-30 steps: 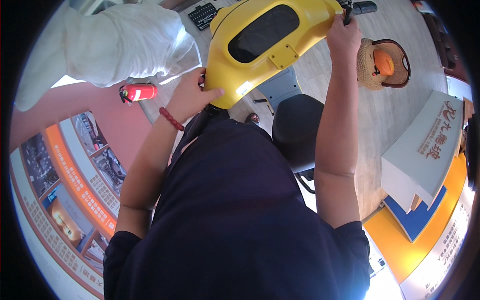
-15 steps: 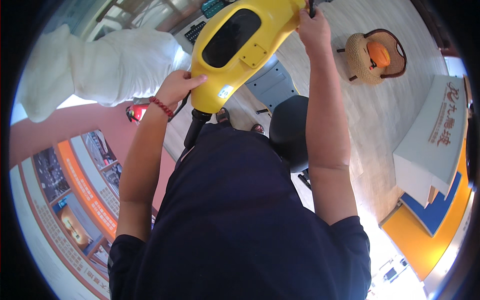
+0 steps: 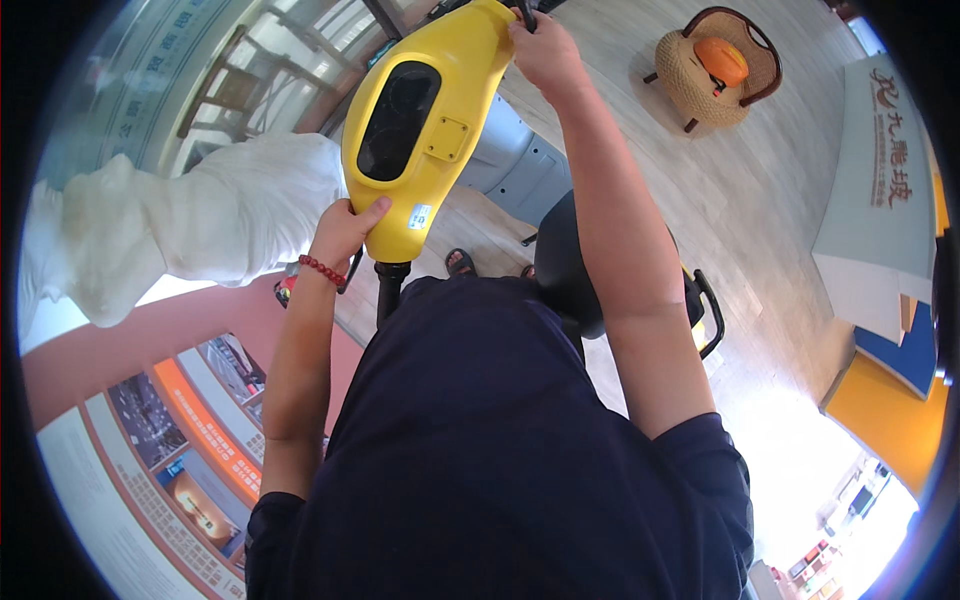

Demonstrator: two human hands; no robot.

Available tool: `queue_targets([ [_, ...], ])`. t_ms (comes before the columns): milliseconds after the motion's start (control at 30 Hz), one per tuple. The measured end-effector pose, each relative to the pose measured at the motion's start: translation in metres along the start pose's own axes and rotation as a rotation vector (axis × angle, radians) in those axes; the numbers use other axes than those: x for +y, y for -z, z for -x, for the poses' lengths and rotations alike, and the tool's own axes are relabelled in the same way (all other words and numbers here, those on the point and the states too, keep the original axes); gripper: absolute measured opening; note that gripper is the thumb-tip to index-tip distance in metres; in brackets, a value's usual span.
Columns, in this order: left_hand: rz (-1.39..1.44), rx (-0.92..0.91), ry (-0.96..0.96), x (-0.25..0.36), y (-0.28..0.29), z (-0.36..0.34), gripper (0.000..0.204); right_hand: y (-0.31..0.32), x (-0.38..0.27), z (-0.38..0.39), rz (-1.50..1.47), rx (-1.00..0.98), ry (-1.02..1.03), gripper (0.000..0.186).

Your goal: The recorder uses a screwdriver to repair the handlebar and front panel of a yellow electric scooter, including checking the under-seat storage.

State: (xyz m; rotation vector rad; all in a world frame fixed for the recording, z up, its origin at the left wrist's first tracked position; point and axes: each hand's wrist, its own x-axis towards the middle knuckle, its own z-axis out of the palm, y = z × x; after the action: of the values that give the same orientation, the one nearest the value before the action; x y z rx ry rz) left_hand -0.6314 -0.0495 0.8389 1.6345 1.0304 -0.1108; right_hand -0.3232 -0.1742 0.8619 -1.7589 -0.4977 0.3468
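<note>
A yellow electric scooter's handlebar cover (image 3: 428,110), with a dark oval display (image 3: 399,120) and a small sticker, stands tilted in front of me. My left hand (image 3: 342,232), a red bead bracelet at its wrist, is closed on the cover's near-left end. Its thumb lies on top, and its other fingers are hidden at the side. Just below is the black left handlebar grip (image 3: 390,285), which this hand does not hold. At the far end my right hand (image 3: 548,52) is closed around the handlebar's right end, by a black lever (image 3: 526,14). The black seat (image 3: 565,262) shows beside my body.
A white draped shape (image 3: 225,205) stands close at the left, above a pink wall with a display board (image 3: 190,430). On the right are a wicker chair (image 3: 690,85) holding an orange helmet (image 3: 721,62), and a white counter (image 3: 875,190). My sandalled foot (image 3: 460,262) is on the wood floor.
The handlebar has swung round, its right end coming leftward in view and the whole cover standing steeper. Both hands keep their hold. The surroundings have shifted as my view turned.
</note>
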Motion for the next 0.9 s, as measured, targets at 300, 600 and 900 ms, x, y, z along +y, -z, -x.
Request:
queue_targets([
  [300,-0.057,0.024,0.004,-0.003,0.009,-0.007,0.052,-0.006,-0.007,0.001,0.316,0.086,0.081,0.040],
  [600,-0.140,0.157,-0.101,-0.004,0.000,0.006,0.052,0.003,-0.023,0.005,0.481,0.136,0.085,0.030],
  [900,-0.186,0.089,-0.149,-0.001,0.007,0.004,0.054,-0.034,-0.092,-0.050,0.760,-0.359,0.353,0.031],
])
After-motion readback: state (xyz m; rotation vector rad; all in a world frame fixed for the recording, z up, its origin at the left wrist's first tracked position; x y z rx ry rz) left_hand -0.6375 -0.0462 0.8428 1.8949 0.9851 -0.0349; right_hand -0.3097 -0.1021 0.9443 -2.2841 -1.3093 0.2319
